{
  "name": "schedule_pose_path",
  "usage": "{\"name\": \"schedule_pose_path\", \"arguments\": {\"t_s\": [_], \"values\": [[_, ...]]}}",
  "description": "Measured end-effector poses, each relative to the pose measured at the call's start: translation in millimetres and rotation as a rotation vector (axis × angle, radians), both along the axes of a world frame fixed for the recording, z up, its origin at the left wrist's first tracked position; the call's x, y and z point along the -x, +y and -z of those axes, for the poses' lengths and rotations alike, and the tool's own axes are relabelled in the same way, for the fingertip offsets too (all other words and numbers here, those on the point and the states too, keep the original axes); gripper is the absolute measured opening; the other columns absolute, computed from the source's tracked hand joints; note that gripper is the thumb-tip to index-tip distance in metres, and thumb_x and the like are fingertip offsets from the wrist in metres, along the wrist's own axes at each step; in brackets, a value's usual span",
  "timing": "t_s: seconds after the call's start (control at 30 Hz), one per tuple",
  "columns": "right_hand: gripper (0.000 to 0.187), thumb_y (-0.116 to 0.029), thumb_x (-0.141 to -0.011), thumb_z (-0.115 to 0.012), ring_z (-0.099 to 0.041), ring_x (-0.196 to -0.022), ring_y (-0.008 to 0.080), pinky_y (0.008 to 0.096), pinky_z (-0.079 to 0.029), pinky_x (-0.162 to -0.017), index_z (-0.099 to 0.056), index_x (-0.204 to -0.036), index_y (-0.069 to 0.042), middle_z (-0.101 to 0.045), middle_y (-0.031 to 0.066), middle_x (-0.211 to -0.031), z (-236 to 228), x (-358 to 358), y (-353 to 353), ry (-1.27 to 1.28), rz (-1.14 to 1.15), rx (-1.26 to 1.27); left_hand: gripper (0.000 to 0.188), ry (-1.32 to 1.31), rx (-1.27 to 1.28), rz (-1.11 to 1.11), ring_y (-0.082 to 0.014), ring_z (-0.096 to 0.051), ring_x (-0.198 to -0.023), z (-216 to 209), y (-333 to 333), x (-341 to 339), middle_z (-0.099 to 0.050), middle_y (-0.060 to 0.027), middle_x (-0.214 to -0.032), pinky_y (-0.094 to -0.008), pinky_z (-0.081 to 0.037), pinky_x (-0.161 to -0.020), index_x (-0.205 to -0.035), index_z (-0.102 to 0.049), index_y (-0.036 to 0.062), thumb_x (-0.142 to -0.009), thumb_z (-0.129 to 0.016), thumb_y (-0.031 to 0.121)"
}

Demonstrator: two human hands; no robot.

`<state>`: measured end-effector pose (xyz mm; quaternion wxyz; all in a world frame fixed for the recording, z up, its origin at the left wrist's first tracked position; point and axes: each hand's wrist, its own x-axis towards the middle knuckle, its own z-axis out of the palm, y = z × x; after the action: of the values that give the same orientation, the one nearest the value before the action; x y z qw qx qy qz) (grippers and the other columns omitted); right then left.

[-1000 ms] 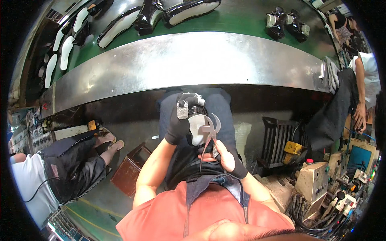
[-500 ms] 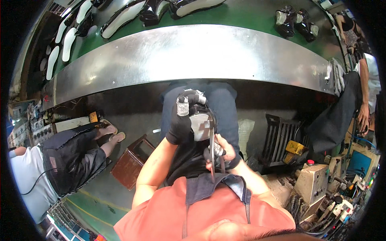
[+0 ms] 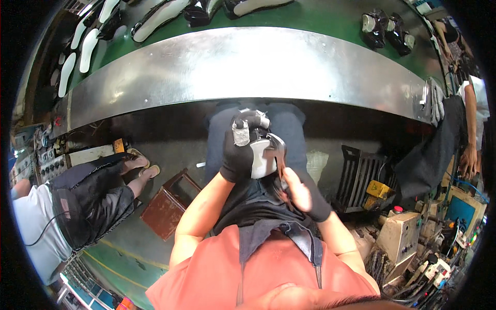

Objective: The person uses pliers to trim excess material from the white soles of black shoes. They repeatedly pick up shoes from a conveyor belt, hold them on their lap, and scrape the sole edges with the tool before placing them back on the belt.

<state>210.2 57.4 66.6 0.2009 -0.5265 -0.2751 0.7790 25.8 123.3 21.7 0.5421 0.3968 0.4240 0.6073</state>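
My left hand wears a black glove with silver tape round its fingertips. Its fingers are curled round a shoe held above my lap, with its pale underside up and dark material at the far end. In my right hand, with a black band round the wrist and bare fingers, are long-handled metal pincers. Their curved head lies against the shoe's right edge. The handles point back toward my body, partly hidden by my fingers, and I cannot see what the jaws grip.
Beyond my knees runs a metal table edge, then a green surface with black shoes and pale-soled ones. A brown stool stands left, near a seated person. Machinery and another person's arm are right.
The pincers have tilted, their handles swinging slightly right. My right hand has shifted outward and forward along them, slightly blurred. My left hand and the shoe have moved a little right.
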Motion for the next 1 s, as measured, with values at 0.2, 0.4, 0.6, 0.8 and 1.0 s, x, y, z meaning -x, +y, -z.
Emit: {"name": "schedule_pose_path", "arguments": {"t_s": [0.2,0.4,0.6,0.8,1.0], "values": [[0.031,-0.026,-0.101,-0.043,-0.053,-0.070,0.0180,0.0332,-0.044,-0.065,-0.061,-0.098,-0.001,-0.058,0.0097,-0.078,90,29,-21,-0.523,0.090,-1.078,0.059,0.282,-0.212,-0.047,-0.0270,-0.054,-0.106,11,11,-9,-0.066,-0.0109,-0.093,-0.0419,-0.037,-0.099,-0.083,-0.070,-0.0004,-0.096,-0.038,0.048],[0.042,-0.033,-0.103,-0.038,-0.056,-0.091,0.0135,0.0296,-0.045,-0.086,-0.062,-0.112,0.001,-0.066,0.0048,-0.099,40,-26,-16,-0.192,-0.240,-0.441,0.055,0.305,-0.249,0.001,-0.0284,-0.055,-0.108,19,10,-7,-0.066,-0.0108,-0.095,-0.0422,-0.038,-0.099,-0.084,-0.070,0.0016,-0.097,-0.038,0.044],[0.039,-0.032,-0.103,-0.039,-0.057,-0.078,0.0129,0.0281,-0.047,-0.075,-0.062,-0.095,0.000,-0.062,0.0038,-0.085,10,-9,13,0.174,-0.194,-0.234,0.066,0.322,-0.232,-0.023,-0.0309,-0.058,-0.103,8,4,-14,-0.067,-0.0122,-0.091,-0.0429,-0.037,-0.100,-0.082,-0.070,0.0011,-0.099,-0.028,0.049],[0.031,-0.026,-0.100,-0.045,-0.056,-0.066,0.0282,0.0391,-0.045,-0.063,-0.057,-0.085,-0.001,-0.059,0.0120,-0.072,12,4,-7,-0.310,-0.234,-0.515,0.070,0.313,-0.234,-0.082,-0.0312,-0.059,-0.101,14,0,-18,-0.067,-0.0137,-0.088,-0.0450,-0.036,-0.102,-0.080,-0.070,0.0000,-0.099,-0.025,0.051],[0.025,-0.020,-0.097,-0.047,-0.058,-0.074,0.0311,0.0386,-0.045,-0.069,-0.059,-0.097,0.001,-0.060,0.0169,-0.082,80,36,-25,-0.458,-0.020,-1.067,0.076,0.377,-0.322,-0.025,-0.0359,-0.057,-0.106,16,2,-9,-0.068,-0.0154,-0.091,-0.0466,-0.036,-0.101,-0.080,-0.070,0.0007,-0.097,-0.023,0.058]]}}
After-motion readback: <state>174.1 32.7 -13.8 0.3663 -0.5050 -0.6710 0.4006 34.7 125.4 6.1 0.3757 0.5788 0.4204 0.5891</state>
